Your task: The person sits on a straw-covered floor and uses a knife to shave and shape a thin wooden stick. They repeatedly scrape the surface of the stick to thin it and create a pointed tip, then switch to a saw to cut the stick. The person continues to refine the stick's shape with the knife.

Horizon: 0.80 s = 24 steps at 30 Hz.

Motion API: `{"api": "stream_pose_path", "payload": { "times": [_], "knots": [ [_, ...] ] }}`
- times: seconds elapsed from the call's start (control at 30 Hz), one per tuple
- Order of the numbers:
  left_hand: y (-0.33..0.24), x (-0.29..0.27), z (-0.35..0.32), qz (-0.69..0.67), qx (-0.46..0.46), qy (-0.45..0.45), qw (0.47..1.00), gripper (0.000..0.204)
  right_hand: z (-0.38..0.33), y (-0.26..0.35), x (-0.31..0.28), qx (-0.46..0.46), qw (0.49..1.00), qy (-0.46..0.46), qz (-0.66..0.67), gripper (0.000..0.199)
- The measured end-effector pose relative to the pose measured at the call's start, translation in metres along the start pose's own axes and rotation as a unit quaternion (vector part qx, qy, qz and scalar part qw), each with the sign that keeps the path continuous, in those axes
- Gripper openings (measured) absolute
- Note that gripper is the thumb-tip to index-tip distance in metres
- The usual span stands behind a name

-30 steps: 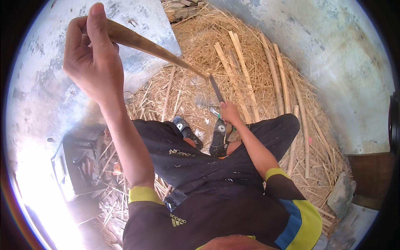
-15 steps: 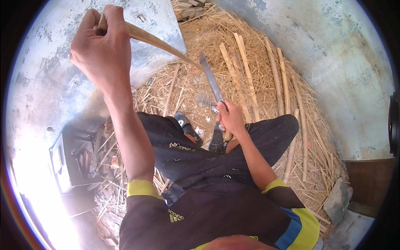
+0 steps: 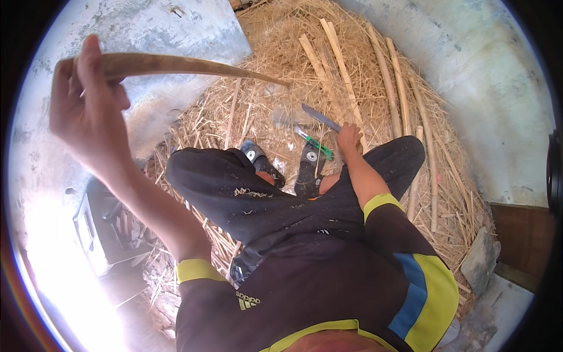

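Observation:
Raised at the far left, my left hand (image 3: 97, 114) is closed round the thick end of a split bamboo strip (image 3: 176, 64). The strip runs across to the right, and its thin far end hangs over the straw. By my right knee, my right hand (image 3: 350, 138) grips a long-bladed knife (image 3: 322, 118) low down, its blade pointing away to the upper left. Strip and blade are apart. Near my right foot lies a green-handled tool (image 3: 316, 145), its exact kind hard to make out.
Straw and shavings (image 3: 281, 35) cover the floor. Bamboo poles (image 3: 384, 82) and split pieces (image 3: 341, 64) lie ahead and to the right. A grey stone (image 3: 480, 261) sits at the lower right; a dark metal box (image 3: 108, 229) stands at the left. Pale walls curve round.
My left hand has swung left and down, bringing the strip nearly level and off the knife. My right hand has shifted right with the knife, uncovering the green-handled tool.

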<state>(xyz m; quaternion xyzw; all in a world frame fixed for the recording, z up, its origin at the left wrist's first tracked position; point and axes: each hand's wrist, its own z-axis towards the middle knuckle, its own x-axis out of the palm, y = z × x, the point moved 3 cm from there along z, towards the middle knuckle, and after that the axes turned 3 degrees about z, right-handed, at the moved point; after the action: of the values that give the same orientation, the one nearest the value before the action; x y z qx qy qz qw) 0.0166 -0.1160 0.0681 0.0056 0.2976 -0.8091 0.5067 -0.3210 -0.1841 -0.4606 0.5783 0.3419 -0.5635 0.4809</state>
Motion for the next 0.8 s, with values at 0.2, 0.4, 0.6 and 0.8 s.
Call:
{"api": "stream_pose_path", "payload": {
  "times": [0.2,0.4,0.6,0.8],
  "knots": [
    [0.007,-0.011,-0.012,0.02,-0.01,-0.073,0.997,0.028,-0.011,0.032,0.038,-0.068,0.935,0.343,0.063,0.034],
    [0.002,-0.014,-0.024,0.059,-0.042,-0.112,0.991,0.029,-0.022,0.036,0.059,-0.028,0.92,0.373,0.119,0.04],
    [0.003,-0.011,-0.027,0.077,-0.058,-0.119,0.988,0.035,-0.019,0.013,0.096,-0.029,0.879,0.464,0.108,0.048],
    [0.004,-0.023,-0.028,0.049,-0.04,-0.077,0.995,0.032,-0.04,0.044,0.085,0.019,0.913,0.401,0.068,0.039]
  ]
}}
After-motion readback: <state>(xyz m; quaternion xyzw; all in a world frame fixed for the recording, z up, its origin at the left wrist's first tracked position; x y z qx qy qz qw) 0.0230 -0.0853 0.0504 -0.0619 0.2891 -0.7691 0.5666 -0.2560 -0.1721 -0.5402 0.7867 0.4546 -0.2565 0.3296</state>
